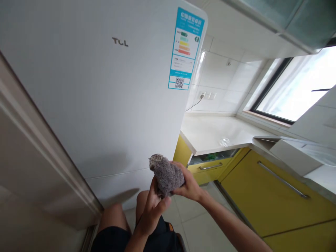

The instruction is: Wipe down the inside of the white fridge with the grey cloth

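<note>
A grey fuzzy cloth (167, 173), bunched into a lump, is held in front of me between both hands. My right hand (189, 185) wraps its fingers round the cloth from the right side. My left hand (153, 204) reaches up from below, its fingers pressed against the underside of the cloth. Behind the cloth stands a tall white TCL refrigerator (105, 98) with its doors closed and a blue energy label (186, 49) near its top right corner.
A white countertop (215, 133) runs right of the fridge over yellow cabinets (267, 189); one yellow drawer (210, 164) is slightly open. A wall socket with a cord (203, 95) sits above the counter. A door frame (39, 140) rises on the left. My bare knees (123, 210) show below.
</note>
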Demonstrator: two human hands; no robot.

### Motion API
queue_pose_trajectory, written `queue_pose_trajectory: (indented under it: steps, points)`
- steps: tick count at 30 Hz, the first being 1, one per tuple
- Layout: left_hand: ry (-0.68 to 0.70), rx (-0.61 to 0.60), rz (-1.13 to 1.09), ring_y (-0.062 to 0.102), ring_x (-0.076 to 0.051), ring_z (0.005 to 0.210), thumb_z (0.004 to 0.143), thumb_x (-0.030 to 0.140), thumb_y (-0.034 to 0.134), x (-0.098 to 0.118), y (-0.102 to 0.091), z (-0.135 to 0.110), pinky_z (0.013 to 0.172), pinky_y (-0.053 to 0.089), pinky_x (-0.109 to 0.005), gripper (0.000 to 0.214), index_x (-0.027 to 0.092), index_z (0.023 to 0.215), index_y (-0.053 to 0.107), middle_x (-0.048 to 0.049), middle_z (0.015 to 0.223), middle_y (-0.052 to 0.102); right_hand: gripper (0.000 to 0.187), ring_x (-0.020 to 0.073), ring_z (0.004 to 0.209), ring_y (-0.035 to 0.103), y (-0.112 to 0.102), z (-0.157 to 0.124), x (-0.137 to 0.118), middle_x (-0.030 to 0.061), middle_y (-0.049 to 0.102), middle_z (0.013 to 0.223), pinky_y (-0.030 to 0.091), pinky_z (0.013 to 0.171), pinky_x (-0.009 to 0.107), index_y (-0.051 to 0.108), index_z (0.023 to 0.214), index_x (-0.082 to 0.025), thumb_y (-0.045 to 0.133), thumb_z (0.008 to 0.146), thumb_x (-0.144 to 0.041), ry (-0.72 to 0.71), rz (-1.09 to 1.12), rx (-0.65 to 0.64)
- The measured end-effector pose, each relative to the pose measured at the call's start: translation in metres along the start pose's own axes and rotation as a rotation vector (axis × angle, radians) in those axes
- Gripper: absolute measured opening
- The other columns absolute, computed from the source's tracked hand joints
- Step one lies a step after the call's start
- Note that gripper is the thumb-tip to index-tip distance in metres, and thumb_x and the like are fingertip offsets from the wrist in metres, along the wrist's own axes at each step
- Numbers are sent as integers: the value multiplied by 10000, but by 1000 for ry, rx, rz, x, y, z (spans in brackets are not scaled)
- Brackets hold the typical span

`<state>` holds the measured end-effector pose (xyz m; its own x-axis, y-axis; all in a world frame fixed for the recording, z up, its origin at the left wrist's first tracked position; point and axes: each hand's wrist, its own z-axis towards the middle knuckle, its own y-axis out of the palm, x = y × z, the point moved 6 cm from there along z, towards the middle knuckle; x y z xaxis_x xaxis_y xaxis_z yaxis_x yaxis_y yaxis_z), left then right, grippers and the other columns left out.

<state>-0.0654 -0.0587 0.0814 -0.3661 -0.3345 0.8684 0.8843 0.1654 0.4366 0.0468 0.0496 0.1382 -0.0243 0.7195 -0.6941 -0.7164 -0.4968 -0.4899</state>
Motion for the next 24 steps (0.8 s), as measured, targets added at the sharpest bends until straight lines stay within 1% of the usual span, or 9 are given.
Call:
queue_pose_trajectory:
  steps: [4, 7, 11, 13, 15, 17, 18, 21, 24]
  points:
    - [29, -215, -65, 353, -348, 1541, 858, 471, 745, -1, 35, 16, 1212, 389, -506, 994, 352, 1659, 168, -107, 1744, 207, 627, 265, 1098, 674, -70, -10, 11, 93, 712, 1213, 545, 998, 381, 610, 1313, -180, 740, 712, -303, 121, -120, 243]
    - [-14, -158, -26, 412, -365, 1507, 849, 502, 746, -10, 37, 18, 1166, 442, -508, 925, 355, 1633, 277, -127, 1726, 257, 615, 261, 1021, 670, -133, -9, 22, 88, 718, 1147, 567, 929, 392, 594, 1292, -168, 711, 715, -349, 154, -268, 511]
    - [-139, 108, 121, 621, -366, 1308, 784, 573, 770, -34, 0, 11, 1036, 543, -459, 747, 249, 1433, 590, -191, 1540, 542, 728, 316, 1128, 626, -215, 7, 41, 138, 656, 1243, 533, 988, 487, 502, 1382, -146, 674, 733, -426, 106, -580, 808]
    - [-211, 218, 211, 687, -347, 1200, 737, 632, 781, -47, -33, 4, 981, 570, -435, 725, 208, 1313, 662, -201, 1424, 637, 793, 346, 1230, 577, -241, 21, 63, 170, 561, 1392, 496, 1036, 518, 433, 1471, -148, 649, 758, -422, 143, -742, 807]
    - [-300, 314, 274, 709, -344, 1153, 716, 725, 737, -62, -72, -6, 977, 576, -444, 770, 171, 1249, 682, -207, 1324, 695, 837, 362, 1297, 533, -248, 37, 104, 198, 425, 1535, 475, 1058, 512, 374, 1544, -161, 638, 783, -387, 322, -853, 579]
    - [-428, 359, 368, 701, -372, 1167, 675, 823, 670, -78, -114, -22, 980, 577, -487, 863, 154, 1220, 693, -214, 1297, 709, 809, 375, 1364, 478, -234, 44, 156, 220, 379, 1577, 431, 1105, 521, 392, 1552, -155, 629, 803, -349, 553, -884, 237]
    - [-465, 379, 426, 697, -379, 1176, 677, 851, 620, -84, -136, -32, 1004, 566, -507, 879, 160, 1215, 697, -204, 1307, 707, 761, 386, 1393, 452, -225, 43, 177, 228, 407, 1562, 394, 1133, 552, 444, 1523, -148, 630, 811, -343, 625, -874, 137]
    - [-534, 390, 674, 640, -365, 1287, 724, 804, 523, -99, -194, -67, 1118, 500, -489, 777, 206, 1185, 711, -151, 1303, 722, 725, 422, 1489, 329, -204, 38, 219, 251, 363, 1601, 248, 1180, 676, 466, 1515, -133, 609, 874, -441, 746, -846, 68]
    - [-640, 310, 1086, 564, -355, 1386, 733, 624, 565, -114, -240, -104, 1192, 419, -492, 594, 253, 1167, 728, -110, 1328, 721, 803, 399, 1546, 231, -196, 33, 235, 221, 258, 1674, 145, 1221, 666, 399, 1571, -163, 570, 905, -578, 786, -813, 71]
